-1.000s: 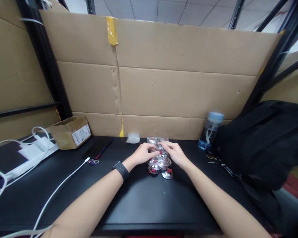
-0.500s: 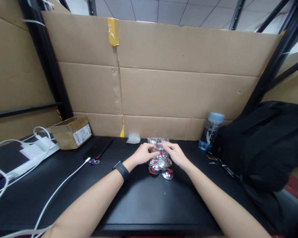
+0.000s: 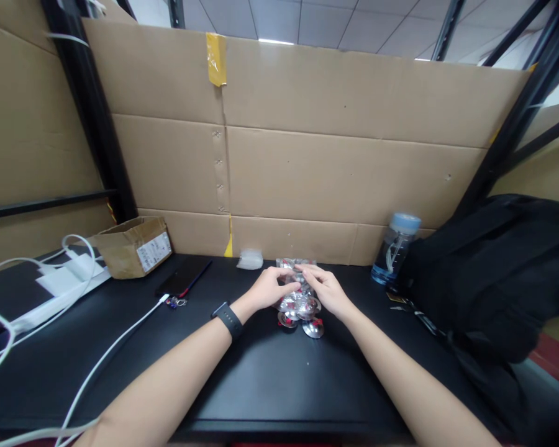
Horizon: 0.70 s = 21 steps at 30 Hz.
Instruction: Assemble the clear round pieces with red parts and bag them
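Background: tan cardboard wall [image 3: 298, 174] behind a black tabletop [image 3: 270, 379], black rack posts [image 3: 88, 118] at both sides. Ceiling tiles show above the wall.

Black backpack [image 3: 489, 267] slumped on the right side. Cardboard box [image 3: 133, 251] with a white label, back left, flaps up. White power strip [image 3: 60, 298] on the left edge, adapters and white cables on and around it. Blue-lidded bottle [image 3: 395, 248] upright against the backpack, some liquid at the bottom. Dark phone [image 3: 184, 277] lies flat near the box, white cable running to its near end, small charms beside the plug.

Both hands meet mid-table over the pile of shiny silver discs [image 3: 298, 305] with red bits. Pile sits on the tabletop, near the wall, under and between the hands. Left hand [image 3: 269, 288] on its left side, fingers curved, thumb pointing inward, gap visible between. Right hand [image 3: 330, 290] on its right side, fingers bent over the top. Can't tell if either one is gripping; fingertips blur into the discs.

Small whitish packet [image 3: 250, 259] at the wall, left of the pile. Dark watch [image 3: 228, 320] on the left wrist.
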Each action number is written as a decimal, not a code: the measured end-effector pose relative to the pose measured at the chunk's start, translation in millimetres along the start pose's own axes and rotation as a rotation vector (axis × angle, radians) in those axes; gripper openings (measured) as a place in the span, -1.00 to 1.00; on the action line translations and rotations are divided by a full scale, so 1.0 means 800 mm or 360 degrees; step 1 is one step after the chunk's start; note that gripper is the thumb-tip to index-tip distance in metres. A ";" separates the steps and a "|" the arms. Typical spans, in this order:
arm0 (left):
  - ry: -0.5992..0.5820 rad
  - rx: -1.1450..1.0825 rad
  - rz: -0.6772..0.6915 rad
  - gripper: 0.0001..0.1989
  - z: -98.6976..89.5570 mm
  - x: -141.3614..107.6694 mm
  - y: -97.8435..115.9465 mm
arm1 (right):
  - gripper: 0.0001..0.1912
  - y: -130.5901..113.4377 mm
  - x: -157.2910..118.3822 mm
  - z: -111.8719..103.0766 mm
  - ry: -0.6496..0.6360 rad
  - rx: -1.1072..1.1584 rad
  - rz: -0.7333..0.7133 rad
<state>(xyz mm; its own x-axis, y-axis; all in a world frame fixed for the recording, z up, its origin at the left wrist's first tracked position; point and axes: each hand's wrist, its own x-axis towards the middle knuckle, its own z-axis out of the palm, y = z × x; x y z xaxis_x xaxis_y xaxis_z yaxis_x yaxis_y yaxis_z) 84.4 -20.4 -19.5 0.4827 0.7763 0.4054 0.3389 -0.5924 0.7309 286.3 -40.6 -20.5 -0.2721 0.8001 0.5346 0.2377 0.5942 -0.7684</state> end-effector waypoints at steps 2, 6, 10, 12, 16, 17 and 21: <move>0.0048 -0.0005 0.0000 -0.69 0.000 0.000 0.003 | -0.53 0.000 0.001 0.000 0.0003 0.0005 -0.0007; 0.0118 -0.0092 -0.0020 -0.68 0.001 -0.001 0.007 | -0.53 -0.003 0.000 0.002 0.0010 0.0021 0.0039; 0.0149 -0.0307 -0.0101 -0.63 0.003 -0.001 0.010 | -0.50 -0.004 -0.002 0.003 0.0105 0.0134 0.0167; 0.0194 -0.0414 -0.0131 -0.60 0.004 0.001 0.010 | -0.52 -0.003 -0.002 0.002 0.0190 0.0153 0.0175; 0.0281 -0.0522 -0.0141 -0.62 0.005 0.003 0.006 | -0.65 -0.001 -0.001 -0.001 0.0234 0.0150 0.0142; 0.0277 -0.0508 -0.0143 -0.63 0.005 0.003 0.005 | -0.66 -0.001 -0.001 -0.001 0.0215 0.0163 0.0139; 0.0251 -0.0506 -0.0110 -0.65 0.006 0.004 0.001 | -0.68 0.002 0.000 0.000 0.0202 0.0206 0.0122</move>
<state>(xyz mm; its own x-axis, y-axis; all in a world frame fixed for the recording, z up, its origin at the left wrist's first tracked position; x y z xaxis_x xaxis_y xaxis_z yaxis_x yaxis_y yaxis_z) 90.1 -19.3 -20.6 0.3287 0.8504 0.4108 0.0862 -0.4601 0.8836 286.4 -39.5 -21.7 -0.1360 0.8514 0.5066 0.1291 0.5222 -0.8430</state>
